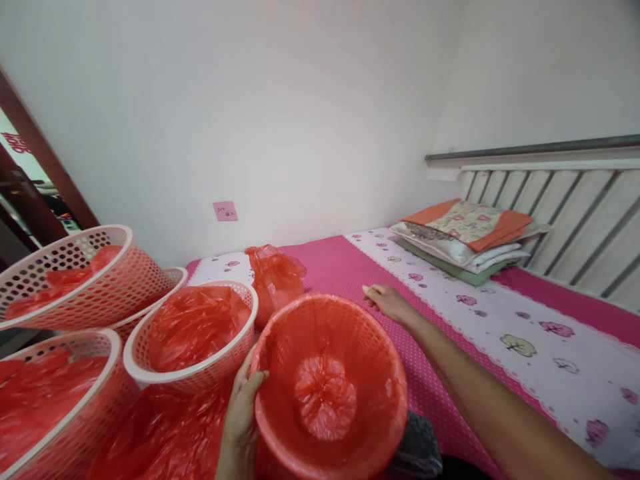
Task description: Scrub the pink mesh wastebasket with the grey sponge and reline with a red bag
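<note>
My left hand [243, 407] grips the rim of a red mesh basket [370, 353] that is tilted toward me, with a red plastic bag bunched at its bottom [324, 397]. My right hand [387, 301] reaches out over the pink bed cover just past the basket's far rim, fingers extended and holding nothing. A knotted red plastic bag [275, 275] lies on the bed behind the basket.
Several white mesh baskets lined with red bags stand at the left: one beside the red basket [145, 363], one raised [35, 270], one at the lower left [95, 400]. Folded bedding [465, 240] lies by the slatted headboard [565, 220]. A pink note [225, 211] is stuck to the wall.
</note>
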The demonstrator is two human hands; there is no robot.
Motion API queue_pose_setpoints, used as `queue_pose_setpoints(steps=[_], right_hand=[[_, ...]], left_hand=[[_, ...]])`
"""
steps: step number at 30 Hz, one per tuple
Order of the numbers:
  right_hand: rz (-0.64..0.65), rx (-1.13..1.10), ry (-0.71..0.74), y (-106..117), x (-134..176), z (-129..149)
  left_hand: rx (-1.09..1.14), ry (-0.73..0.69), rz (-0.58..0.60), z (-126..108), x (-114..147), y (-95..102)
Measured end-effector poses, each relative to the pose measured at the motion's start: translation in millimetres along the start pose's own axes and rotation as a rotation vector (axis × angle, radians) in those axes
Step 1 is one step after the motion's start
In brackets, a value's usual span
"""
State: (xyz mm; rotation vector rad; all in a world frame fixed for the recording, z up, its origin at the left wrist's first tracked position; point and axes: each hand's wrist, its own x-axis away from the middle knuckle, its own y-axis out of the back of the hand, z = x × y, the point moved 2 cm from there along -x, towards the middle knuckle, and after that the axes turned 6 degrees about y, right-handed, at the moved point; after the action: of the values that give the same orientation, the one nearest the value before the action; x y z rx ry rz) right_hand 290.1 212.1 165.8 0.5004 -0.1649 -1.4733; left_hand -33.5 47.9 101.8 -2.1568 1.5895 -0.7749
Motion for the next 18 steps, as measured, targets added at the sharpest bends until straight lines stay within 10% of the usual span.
queue_pose_setpoints(steps=[8,18], right_hand=[[-0.035,-0.183,-0.050,-17,63,-13],[-0.107,-0.399,-0.108,-26,63,4]], left_hand=[[-0.050,-0.037,-0.001,0,3,-4.2],[-0.036,-0.063,-0.034,7,3,-7.7]])
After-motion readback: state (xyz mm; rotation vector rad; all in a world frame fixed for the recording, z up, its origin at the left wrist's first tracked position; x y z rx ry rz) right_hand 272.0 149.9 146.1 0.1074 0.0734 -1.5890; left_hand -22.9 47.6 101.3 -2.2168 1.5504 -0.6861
